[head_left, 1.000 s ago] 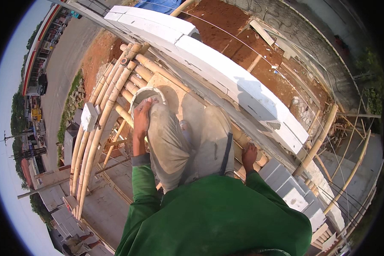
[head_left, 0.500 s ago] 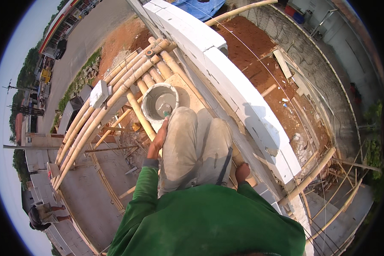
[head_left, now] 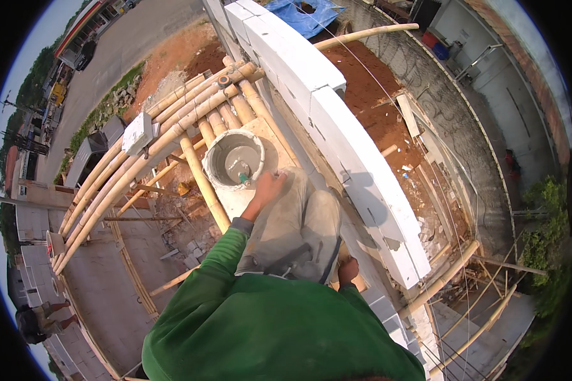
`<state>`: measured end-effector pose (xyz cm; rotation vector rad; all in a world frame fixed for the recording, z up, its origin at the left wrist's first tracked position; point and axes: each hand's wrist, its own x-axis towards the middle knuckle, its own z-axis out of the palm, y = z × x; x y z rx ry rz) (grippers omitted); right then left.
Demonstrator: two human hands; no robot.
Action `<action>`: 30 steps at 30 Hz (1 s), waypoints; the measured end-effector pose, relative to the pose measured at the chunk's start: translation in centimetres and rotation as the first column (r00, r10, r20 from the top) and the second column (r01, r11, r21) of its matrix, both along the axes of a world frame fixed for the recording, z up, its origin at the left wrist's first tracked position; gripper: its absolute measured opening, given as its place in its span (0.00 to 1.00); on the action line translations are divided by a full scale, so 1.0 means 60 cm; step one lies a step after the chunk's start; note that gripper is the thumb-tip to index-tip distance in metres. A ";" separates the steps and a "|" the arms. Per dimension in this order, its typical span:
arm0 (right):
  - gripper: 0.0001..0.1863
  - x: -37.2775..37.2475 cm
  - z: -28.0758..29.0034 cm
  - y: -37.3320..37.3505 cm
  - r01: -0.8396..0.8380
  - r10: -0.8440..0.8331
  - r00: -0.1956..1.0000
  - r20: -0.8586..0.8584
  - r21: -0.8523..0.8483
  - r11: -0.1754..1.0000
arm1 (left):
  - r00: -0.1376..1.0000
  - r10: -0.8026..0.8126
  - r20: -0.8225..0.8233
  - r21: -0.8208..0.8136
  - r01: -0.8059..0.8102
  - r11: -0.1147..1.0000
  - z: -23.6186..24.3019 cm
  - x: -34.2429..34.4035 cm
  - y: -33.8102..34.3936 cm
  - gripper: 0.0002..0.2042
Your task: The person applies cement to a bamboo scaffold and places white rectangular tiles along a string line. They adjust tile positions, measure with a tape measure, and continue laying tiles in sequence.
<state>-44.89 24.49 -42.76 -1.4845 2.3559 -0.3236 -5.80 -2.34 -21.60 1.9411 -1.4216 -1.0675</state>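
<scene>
A round bucket (head_left: 220, 152) of grey wet mortar stands on a pale board (head_left: 272, 145) laid across bamboo poles. A green-handled tool (head_left: 245, 178) leans in the mortar, its head partly sunk. My left hand (head_left: 268, 190) rests on my dusty trousered knee just beside the bucket, off the handle, fingers loosely apart. My right hand (head_left: 348, 270) is low beside my right thigh at the bamboo, fingers curled; what they grip is unclear.
A white block wall (head_left: 333, 133) runs along my right. Bamboo scaffold poles (head_left: 140, 162) with a white block (head_left: 136, 132) on them are on the left, above a drop. A crouching co-worker (head_left: 35, 324) is at lower left. A wire crosses beyond the wall.
My left hand has shifted right along the knee, from near the tool handle. My legs and the view have shifted, uncovering the bucket.
</scene>
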 end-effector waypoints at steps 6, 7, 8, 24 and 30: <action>0.24 -0.066 0.034 -0.027 0.122 -0.156 0.976 0.155 0.206 0.971 | 0.696 0.329 -0.638 0.148 -0.308 0.940 -0.101 -0.008 -0.294 0.10; 0.25 -0.075 0.043 -0.026 0.143 -0.176 0.971 0.160 0.199 0.970 | 0.686 0.344 -0.641 0.137 -0.338 0.931 -0.128 -0.003 -0.347 0.10; 0.25 -0.080 0.051 -0.016 0.205 -0.245 0.959 0.142 0.251 0.946 | 0.673 0.361 -0.646 0.127 -0.371 0.920 -0.158 0.006 -0.395 0.09; 0.23 -0.025 0.182 0.233 0.129 -0.346 0.912 0.222 0.645 0.753 | 0.606 0.743 -0.286 -0.039 -0.782 0.623 -0.234 -0.027 -0.653 0.12; 0.23 -0.024 0.198 0.219 0.104 -0.289 0.920 0.266 0.545 0.832 | 0.723 0.616 -0.313 -0.118 -0.673 0.730 -0.227 -0.054 -0.582 0.10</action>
